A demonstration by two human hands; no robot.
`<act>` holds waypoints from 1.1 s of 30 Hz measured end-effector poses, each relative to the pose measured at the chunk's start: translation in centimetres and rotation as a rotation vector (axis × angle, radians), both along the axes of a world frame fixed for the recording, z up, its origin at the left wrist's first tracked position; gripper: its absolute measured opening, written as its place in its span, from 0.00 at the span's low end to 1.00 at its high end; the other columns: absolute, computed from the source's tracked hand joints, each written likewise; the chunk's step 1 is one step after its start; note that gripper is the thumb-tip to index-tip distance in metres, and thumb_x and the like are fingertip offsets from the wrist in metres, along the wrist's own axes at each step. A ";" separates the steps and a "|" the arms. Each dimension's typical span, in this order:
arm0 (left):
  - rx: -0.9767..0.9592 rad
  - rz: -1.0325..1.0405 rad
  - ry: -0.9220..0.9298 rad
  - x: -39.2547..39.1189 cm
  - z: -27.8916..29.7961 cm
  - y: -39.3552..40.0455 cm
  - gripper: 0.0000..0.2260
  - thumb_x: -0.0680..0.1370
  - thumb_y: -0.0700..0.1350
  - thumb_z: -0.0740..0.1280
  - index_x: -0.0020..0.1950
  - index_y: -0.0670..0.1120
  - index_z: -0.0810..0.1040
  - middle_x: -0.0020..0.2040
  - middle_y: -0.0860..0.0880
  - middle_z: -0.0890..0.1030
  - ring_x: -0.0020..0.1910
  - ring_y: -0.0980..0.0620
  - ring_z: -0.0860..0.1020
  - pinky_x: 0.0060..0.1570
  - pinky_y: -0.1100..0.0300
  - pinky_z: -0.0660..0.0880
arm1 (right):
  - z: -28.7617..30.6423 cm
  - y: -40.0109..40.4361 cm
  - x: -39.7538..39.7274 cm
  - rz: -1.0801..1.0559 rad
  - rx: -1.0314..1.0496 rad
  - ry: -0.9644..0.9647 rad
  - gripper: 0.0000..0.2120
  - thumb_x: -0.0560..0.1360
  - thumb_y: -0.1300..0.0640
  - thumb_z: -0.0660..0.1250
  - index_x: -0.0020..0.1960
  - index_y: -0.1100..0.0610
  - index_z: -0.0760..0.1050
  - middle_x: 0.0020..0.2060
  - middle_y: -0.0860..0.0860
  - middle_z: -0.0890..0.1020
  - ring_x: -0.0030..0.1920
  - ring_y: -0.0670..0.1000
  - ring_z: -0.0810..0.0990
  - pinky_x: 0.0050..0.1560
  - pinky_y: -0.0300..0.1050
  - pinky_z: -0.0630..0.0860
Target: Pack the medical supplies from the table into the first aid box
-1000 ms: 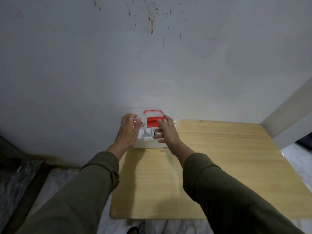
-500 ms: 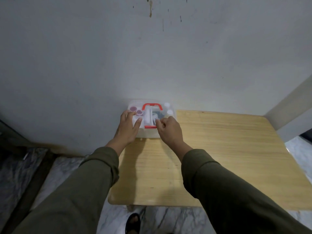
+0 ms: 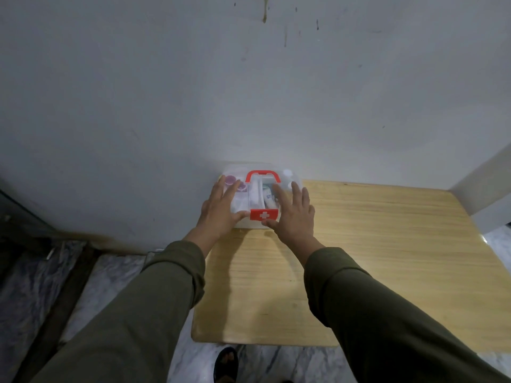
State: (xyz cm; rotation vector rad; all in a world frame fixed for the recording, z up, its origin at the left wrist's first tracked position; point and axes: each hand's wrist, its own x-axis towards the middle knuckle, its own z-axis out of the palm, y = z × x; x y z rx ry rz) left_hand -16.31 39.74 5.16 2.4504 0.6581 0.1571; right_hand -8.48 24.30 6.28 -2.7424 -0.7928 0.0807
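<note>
The first aid box [image 3: 257, 194] is clear plastic with a red handle [image 3: 262, 174] and a red latch [image 3: 263, 215] bearing a white cross. It stands at the table's far left corner against the wall, lid down. Through the lid I see small jars with purple caps [image 3: 233, 181] and white packets. My left hand [image 3: 219, 211] lies flat on the left half of the lid, thumb at the front edge. My right hand [image 3: 294, 214] lies flat on the right half, fingers spread, thumb beside the latch.
The wooden table [image 3: 373, 258] runs right and toward me. A grey wall [image 3: 249, 92] rises right behind the box. Marble floor [image 3: 41, 286] lies to the left and below, with my sandalled foot [image 3: 225, 363] under the table's near edge.
The red latch has swung down to the front of the box. My right hand left the latch and both hands now lie flat on the lid. The camera tilted down.
</note>
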 end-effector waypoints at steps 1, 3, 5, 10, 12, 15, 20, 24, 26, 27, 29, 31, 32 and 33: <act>-0.008 -0.004 0.013 0.2 -0.2 0.2 0.37 0.73 0.53 0.70 0.76 0.57 0.52 0.78 0.50 0.46 0.76 0.43 0.53 0.71 0.44 0.60 | -0.2 0.1 0.2 0.000 -0.028 0.003 0.39 0.71 0.42 0.69 0.74 0.45 0.51 0.76 0.56 0.50 0.76 0.64 0.45 0.71 0.66 0.56; -0.024 -0.020 0.029 0.6 -0.6 0.9 0.38 0.73 0.54 0.70 0.76 0.58 0.50 0.78 0.51 0.44 0.76 0.42 0.54 0.71 0.43 0.61 | -0.6 0.4 0.7 -0.003 -0.063 -0.008 0.38 0.72 0.39 0.66 0.74 0.43 0.49 0.77 0.55 0.48 0.76 0.65 0.44 0.71 0.66 0.55; -0.035 -0.041 0.032 1.1 -0.9 1.6 0.39 0.73 0.54 0.71 0.76 0.58 0.50 0.78 0.52 0.43 0.75 0.41 0.55 0.70 0.43 0.62 | -0.8 0.8 1.2 -0.012 -0.059 -0.011 0.37 0.72 0.37 0.64 0.74 0.42 0.49 0.77 0.54 0.47 0.76 0.66 0.43 0.72 0.66 0.54; -0.048 -0.070 0.013 3.1 -1.1 3.1 0.39 0.73 0.53 0.71 0.76 0.58 0.48 0.78 0.53 0.42 0.76 0.42 0.53 0.71 0.44 0.62 | -0.5 2.5 2.6 -0.041 -0.059 -0.004 0.38 0.72 0.37 0.64 0.75 0.42 0.48 0.77 0.54 0.45 0.76 0.66 0.42 0.72 0.66 0.54; -0.059 -0.081 0.004 4.0 -1.0 3.7 0.39 0.73 0.53 0.71 0.76 0.58 0.48 0.78 0.53 0.42 0.77 0.44 0.52 0.71 0.45 0.62 | -0.4 3.1 3.2 -0.053 -0.069 -0.007 0.38 0.73 0.37 0.63 0.75 0.42 0.47 0.77 0.54 0.45 0.76 0.66 0.42 0.72 0.65 0.54; -0.079 -0.102 0.003 5.2 -0.9 4.6 0.40 0.73 0.52 0.70 0.76 0.58 0.48 0.78 0.53 0.41 0.77 0.45 0.51 0.71 0.46 0.61 | -0.3 3.9 4.2 -0.064 -0.073 0.001 0.38 0.73 0.38 0.64 0.75 0.42 0.47 0.77 0.54 0.45 0.76 0.66 0.42 0.71 0.66 0.56; -0.089 -0.165 0.002 6.1 -1.2 5.8 0.42 0.73 0.50 0.72 0.76 0.57 0.46 0.77 0.54 0.38 0.77 0.46 0.49 0.70 0.50 0.62 | -0.5 4.3 5.7 -0.049 -0.119 0.025 0.43 0.70 0.38 0.67 0.74 0.40 0.44 0.77 0.52 0.43 0.75 0.67 0.42 0.70 0.66 0.59; -0.113 -0.164 0.004 6.2 -1.3 5.7 0.43 0.73 0.48 0.72 0.76 0.57 0.44 0.77 0.54 0.36 0.77 0.47 0.47 0.70 0.50 0.62 | -0.4 4.3 6.1 -0.030 -0.134 0.053 0.45 0.69 0.39 0.69 0.74 0.39 0.42 0.77 0.52 0.41 0.75 0.67 0.43 0.69 0.66 0.61; -0.110 -0.171 0.012 6.2 -1.1 5.8 0.43 0.73 0.49 0.71 0.76 0.57 0.44 0.77 0.54 0.36 0.77 0.47 0.47 0.70 0.49 0.61 | -0.2 4.3 6.2 -0.032 -0.143 0.061 0.45 0.69 0.39 0.69 0.74 0.39 0.42 0.77 0.52 0.41 0.75 0.68 0.42 0.69 0.66 0.62; -0.104 -0.173 0.007 6.1 -1.2 5.7 0.43 0.73 0.49 0.71 0.76 0.57 0.43 0.77 0.54 0.36 0.77 0.46 0.47 0.70 0.49 0.61 | -0.4 4.2 6.0 -0.026 -0.142 0.057 0.45 0.69 0.39 0.69 0.74 0.39 0.41 0.77 0.52 0.41 0.75 0.68 0.42 0.69 0.66 0.62; -0.081 -0.174 0.024 6.0 -1.5 5.6 0.43 0.73 0.50 0.71 0.76 0.57 0.43 0.77 0.54 0.36 0.77 0.45 0.48 0.71 0.47 0.61 | -0.6 3.9 5.9 -0.005 -0.153 0.045 0.45 0.70 0.40 0.69 0.74 0.39 0.41 0.77 0.52 0.41 0.75 0.68 0.43 0.69 0.66 0.63; -0.085 -0.143 0.034 6.2 -0.9 5.6 0.43 0.72 0.52 0.72 0.76 0.57 0.43 0.78 0.53 0.38 0.77 0.43 0.51 0.71 0.45 0.62 | 0.0 3.8 6.2 0.013 -0.127 0.036 0.45 0.70 0.41 0.69 0.74 0.39 0.41 0.77 0.53 0.42 0.75 0.68 0.45 0.69 0.66 0.62; -0.079 -0.116 0.027 6.1 -0.2 5.4 0.44 0.71 0.53 0.72 0.76 0.57 0.44 0.78 0.52 0.40 0.76 0.42 0.54 0.71 0.44 0.63 | 0.3 3.7 6.4 0.024 -0.118 0.030 0.45 0.70 0.41 0.69 0.74 0.39 0.41 0.77 0.53 0.43 0.75 0.68 0.45 0.70 0.66 0.60; -0.065 -0.103 -0.026 5.7 -0.1 4.8 0.45 0.70 0.55 0.73 0.75 0.56 0.45 0.78 0.51 0.43 0.75 0.42 0.57 0.70 0.45 0.65 | -0.1 3.2 6.3 0.041 -0.091 0.003 0.45 0.70 0.40 0.69 0.74 0.40 0.40 0.77 0.54 0.43 0.75 0.67 0.45 0.70 0.66 0.58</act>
